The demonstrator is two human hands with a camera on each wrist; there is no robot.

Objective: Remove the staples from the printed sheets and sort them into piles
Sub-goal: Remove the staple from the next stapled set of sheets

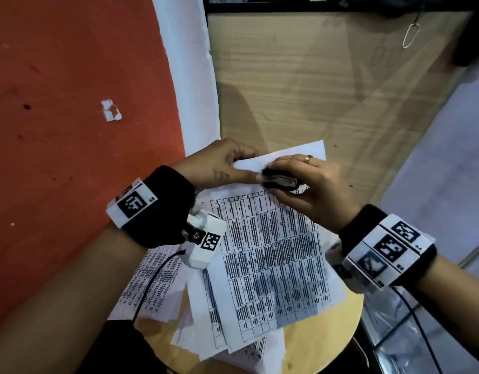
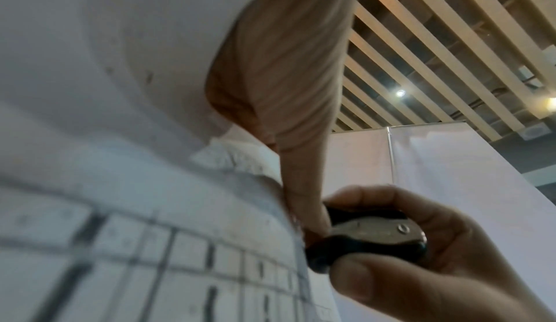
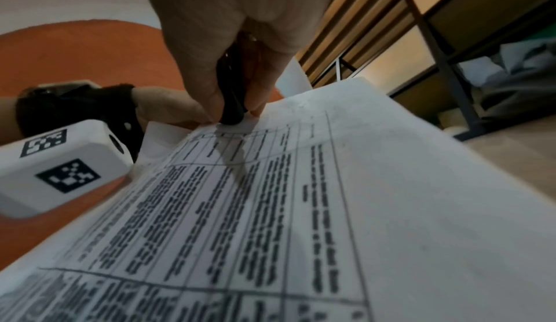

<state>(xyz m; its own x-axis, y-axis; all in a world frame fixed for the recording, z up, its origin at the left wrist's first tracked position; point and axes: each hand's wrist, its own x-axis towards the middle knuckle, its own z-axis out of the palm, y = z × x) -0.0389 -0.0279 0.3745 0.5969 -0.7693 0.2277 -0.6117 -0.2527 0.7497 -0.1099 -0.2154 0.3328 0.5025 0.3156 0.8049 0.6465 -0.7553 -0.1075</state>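
A stapled set of printed sheets (image 1: 270, 255) with a table of text is held up over a round wooden stool (image 1: 322, 344). My left hand (image 1: 222, 166) pinches the set's top corner, thumb laid along the paper edge. My right hand (image 1: 313, 184) grips a black staple remover (image 1: 280, 180) with a metal body, its tip pressed onto that same corner beside the left thumb. In the left wrist view the staple remover (image 2: 370, 234) sits between thumb and fingers. In the right wrist view the staple remover (image 3: 231, 96) tip meets the printed sheets (image 3: 270, 208). The staple itself is hidden.
More printed sheets (image 1: 154, 282) lie loose and overlapping on the stool under the held set. An orange wall (image 1: 71, 103) stands at the left, a wooden panel (image 1: 327, 76) lies ahead, and a wire clip (image 1: 409, 36) hangs at the upper right.
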